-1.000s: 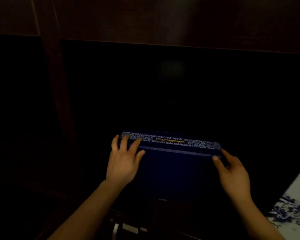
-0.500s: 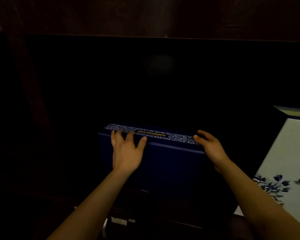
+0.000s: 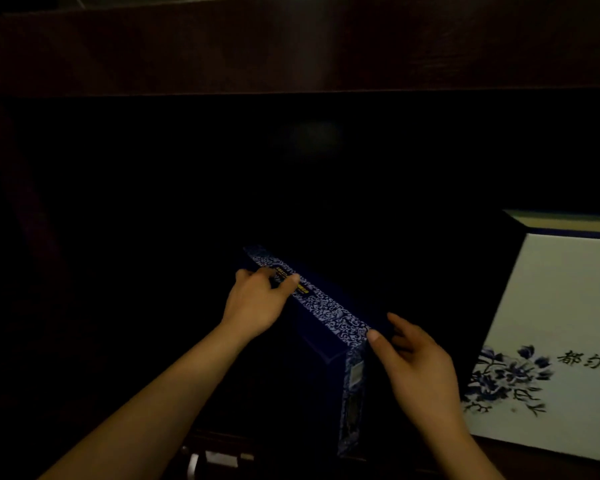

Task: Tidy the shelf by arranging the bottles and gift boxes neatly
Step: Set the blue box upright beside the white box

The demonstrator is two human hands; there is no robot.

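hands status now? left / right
Left hand: closed on the patterned top edge of the dark blue gift box.
Right hand: fingers loosely spread, thumb touching the box's near corner, no full grip.

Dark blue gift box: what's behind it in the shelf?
Behind the dark blue gift box only black shadow shows; anything there is hidden. The white floral box stands to its right.

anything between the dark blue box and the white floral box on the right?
Head view: only the right hand, at the near top corner of the dark blue gift box. Behind it, the gap to the white floral gift box is too dark to judge.
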